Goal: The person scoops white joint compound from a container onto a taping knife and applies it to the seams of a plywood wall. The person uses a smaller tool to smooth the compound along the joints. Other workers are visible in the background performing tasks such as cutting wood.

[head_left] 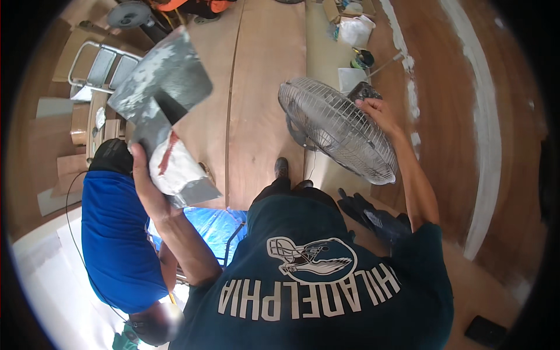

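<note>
My left hand (153, 189) is raised on the left, closed around a putty-smeared grey board (178, 73). Its wide flat part points up and away; a narrower part, white with a red streak (169, 153), lies by my thumb. Most of the fingers are hidden behind it. On the right, my right hand (380, 115) has its fingers bent and closed at the upper right rim of a round fan (332, 125) with a wire cage. The fan is tilted. Just beyond those fingertips is a dark, smeared object (364, 91) that I cannot make out.
A co-worker in a blue shirt (119, 239) is close on my left; a person in orange (219, 6) is far ahead. Wood panels (262, 52) cover the floor. Beside me lie dark gloves (373, 216) and a phone (486, 331). A step ladder (102, 65) stands far left.
</note>
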The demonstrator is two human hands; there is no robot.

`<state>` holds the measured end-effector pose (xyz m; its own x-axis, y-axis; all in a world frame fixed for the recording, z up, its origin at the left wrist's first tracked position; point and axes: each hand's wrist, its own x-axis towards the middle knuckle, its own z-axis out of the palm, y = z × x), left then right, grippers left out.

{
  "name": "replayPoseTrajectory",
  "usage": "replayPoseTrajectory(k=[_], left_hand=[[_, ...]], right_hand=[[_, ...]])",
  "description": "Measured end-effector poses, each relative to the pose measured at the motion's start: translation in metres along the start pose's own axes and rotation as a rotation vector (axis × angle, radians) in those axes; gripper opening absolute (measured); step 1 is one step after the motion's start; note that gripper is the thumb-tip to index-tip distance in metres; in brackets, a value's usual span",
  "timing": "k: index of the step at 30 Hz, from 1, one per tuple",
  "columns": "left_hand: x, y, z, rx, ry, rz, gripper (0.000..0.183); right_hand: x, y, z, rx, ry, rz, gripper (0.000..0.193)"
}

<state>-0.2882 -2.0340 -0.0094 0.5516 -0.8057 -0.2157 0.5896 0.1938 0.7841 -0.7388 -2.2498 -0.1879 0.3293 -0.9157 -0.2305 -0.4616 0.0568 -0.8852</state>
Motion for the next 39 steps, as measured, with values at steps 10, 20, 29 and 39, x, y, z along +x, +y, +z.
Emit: replayPoseTrajectory(k=[10,20,29,39], left_hand=[[0.001,0.006,-0.022,0.032,-0.061,0.045,0.043],[-0.024,0.011,-0.03,0.048,0.048,0.09,0.039],[-0.05,0.019,-0.047,0.145,0.174,0.171,0.042],[-0.045,0.012,0.009,0.088,0.291,0.179,0.041]], right_hand=[[0.109,-0.066,0.053,-0.236,-0.298,-0.12,0.051],[0.225,-0.061,0.114,-0.359,-0.468,-0.276,0.053],[0.28,-0.078,0.167,-0.513,-0.35,-0.463,0.06],[0.351,-0.055,0.055,-0.188,-0.505,-0.093,0.046]])
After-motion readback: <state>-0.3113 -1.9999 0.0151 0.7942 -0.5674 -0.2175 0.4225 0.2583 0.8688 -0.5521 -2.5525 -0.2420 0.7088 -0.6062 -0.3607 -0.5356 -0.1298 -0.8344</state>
